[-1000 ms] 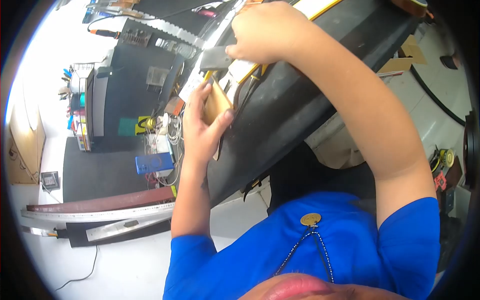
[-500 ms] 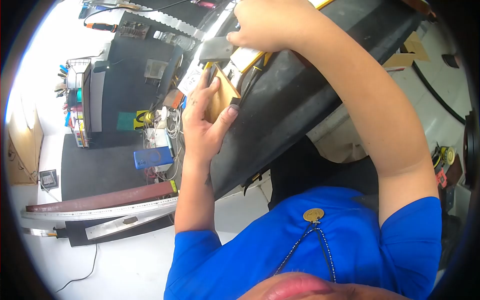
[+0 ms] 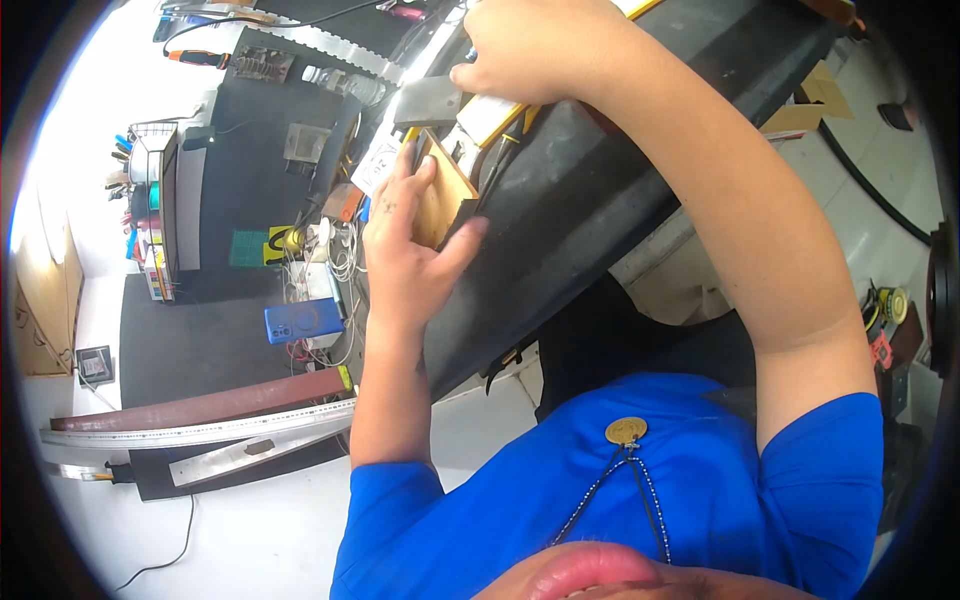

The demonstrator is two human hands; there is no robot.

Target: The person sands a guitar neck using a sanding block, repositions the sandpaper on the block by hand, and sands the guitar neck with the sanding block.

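Observation:
My left hand (image 3: 402,245) is wrapped around a yellowish wooden block (image 3: 445,195), fingers on its far side and the thumb, slightly blurred, by its dark near end. At the top, my right hand (image 3: 535,55) is closed, its thumb tip beside a grey metal plate (image 3: 428,102). A small bluish bit shows near its fingers; what they grip is hidden. Between the hands lies a pale piece with yellow edges (image 3: 487,118), and a black-and-yellow tool (image 3: 508,142) is next to it. A white paper with handwriting (image 3: 376,167) is left of the block.
A dark bench edge (image 3: 600,190) runs diagonally under my arms. To the left are a blue phone (image 3: 303,320), tangled white cables (image 3: 345,255), a steel ruler (image 3: 200,428), a brown bar (image 3: 200,400) and an orange-handled screwdriver (image 3: 200,58). A desk organizer (image 3: 155,210) stands farther left.
My left thumb has shifted off the dark end of the wooden block, outward to the right. My right hand stays in nearly the same place.

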